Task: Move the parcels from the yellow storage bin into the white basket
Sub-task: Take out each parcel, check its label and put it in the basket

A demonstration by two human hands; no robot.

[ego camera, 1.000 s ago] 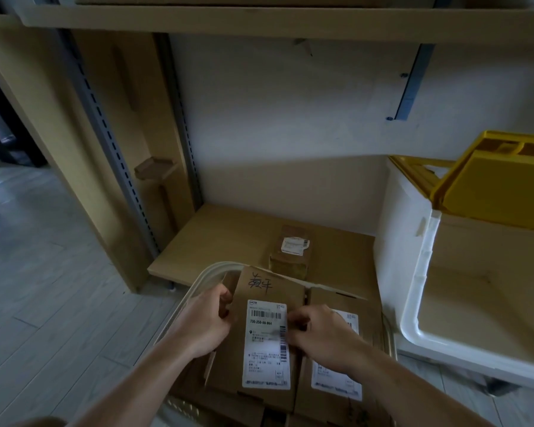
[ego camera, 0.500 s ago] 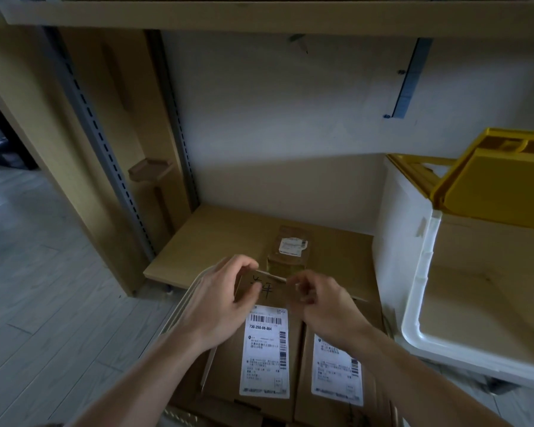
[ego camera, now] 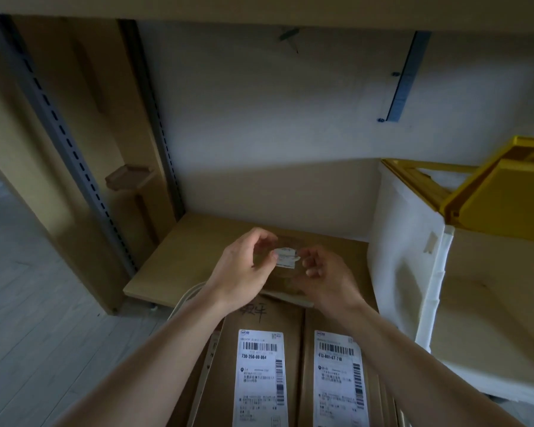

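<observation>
A small brown parcel (ego camera: 285, 261) with a white label lies on the low wooden shelf board (ego camera: 173, 272). My left hand (ego camera: 244, 269) pinches its left side, fingers over the top and thumb at the label. My right hand (ego camera: 326, 274) curls its fingers round the right edge. Below my wrists, two flat labelled parcels, the left parcel (ego camera: 259, 374) and the right parcel (ego camera: 336, 380), lie side by side in the white basket (ego camera: 187, 298). The yellow storage bin (ego camera: 407, 241), white-walled with a raised yellow lid (ego camera: 500, 204), stands at the right; no parcel shows inside it.
A wooden upright with a grey slotted rail (ego camera: 74, 155) bounds the shelf on the left. A shelf (ego camera: 259, 7) runs overhead and a white wall closes the back. Pale floorboards (ego camera: 28, 318) lie to the left.
Both hands left the tall parcel in the basket and moved up and forward onto the small parcel on the shelf board. The view has moved closer.
</observation>
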